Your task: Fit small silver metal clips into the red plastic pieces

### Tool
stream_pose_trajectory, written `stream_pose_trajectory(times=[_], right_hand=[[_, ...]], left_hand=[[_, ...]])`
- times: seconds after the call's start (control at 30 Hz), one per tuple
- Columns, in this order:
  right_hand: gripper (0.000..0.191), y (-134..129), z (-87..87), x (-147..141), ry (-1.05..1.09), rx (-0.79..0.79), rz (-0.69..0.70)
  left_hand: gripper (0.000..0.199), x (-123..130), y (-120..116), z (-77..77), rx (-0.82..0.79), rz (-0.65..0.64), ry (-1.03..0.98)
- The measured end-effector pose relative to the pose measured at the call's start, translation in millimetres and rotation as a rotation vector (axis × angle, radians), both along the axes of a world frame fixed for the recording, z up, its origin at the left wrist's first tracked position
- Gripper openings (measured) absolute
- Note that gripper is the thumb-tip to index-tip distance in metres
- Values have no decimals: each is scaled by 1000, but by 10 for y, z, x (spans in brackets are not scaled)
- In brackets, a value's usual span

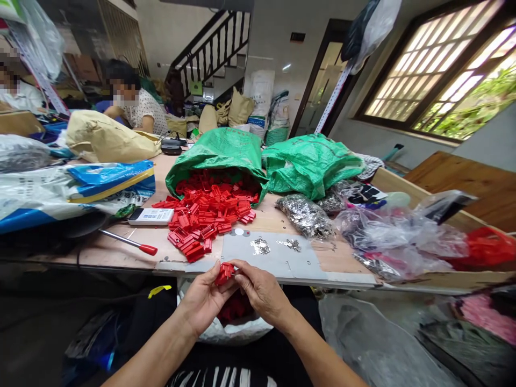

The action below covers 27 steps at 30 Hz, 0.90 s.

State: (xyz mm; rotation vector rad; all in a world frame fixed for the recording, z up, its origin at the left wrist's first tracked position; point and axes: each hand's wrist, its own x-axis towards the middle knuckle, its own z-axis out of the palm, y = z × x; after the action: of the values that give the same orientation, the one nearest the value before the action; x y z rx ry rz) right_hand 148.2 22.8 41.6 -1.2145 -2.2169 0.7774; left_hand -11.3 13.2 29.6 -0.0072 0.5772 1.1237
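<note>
My left hand (207, 301) is closed around a small red plastic part (224, 273) above the table's front edge. The fingertips of my right hand (260, 290) pinch together against the right side of that part; whatever lies between them is too small to make out. Below both hands, an open white sack (242, 336) in my lap holds more red parts. On the table just ahead, a pile of red plastic parts (213, 207) spills from a green woven sack (226, 145). Two little heaps of small metal pieces (260, 245) lie on a grey sheet (278, 269).
A red-handled lever (147, 249) and a white box (151, 216) are left of the pile. To the right are a bag of metal pieces (304, 215), another green sack (310, 164) and clear plastic bags (395, 231). Another person (141, 110) sits across the table.
</note>
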Motion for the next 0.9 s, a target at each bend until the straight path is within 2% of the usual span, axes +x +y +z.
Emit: stream_pose_trajectory(times=[0.2, 0.33, 0.5, 0.67, 0.8, 0.9], right_hand=[[32, -26, -146, -35, 54, 88, -94], [29, -38, -141, -60, 49, 90, -114], [29, -15, -106, -72, 66, 14, -98], [40, 37, -165, -65, 182, -111, -141], [29, 31, -155, -57, 196, -167, -85], [22, -9, -156, -62, 94, -116, -100]], left_hand=[[22, 47, -5, 20, -2, 33, 14], [19, 60, -3, -29, -3, 52, 36], [17, 87, -7, -105, 16, 67, 50], [17, 105, -10, -149, -5, 64, 51], [17, 108, -13, -182, -21, 78, 79], [18, 152, -42, -229, -28, 103, 109]])
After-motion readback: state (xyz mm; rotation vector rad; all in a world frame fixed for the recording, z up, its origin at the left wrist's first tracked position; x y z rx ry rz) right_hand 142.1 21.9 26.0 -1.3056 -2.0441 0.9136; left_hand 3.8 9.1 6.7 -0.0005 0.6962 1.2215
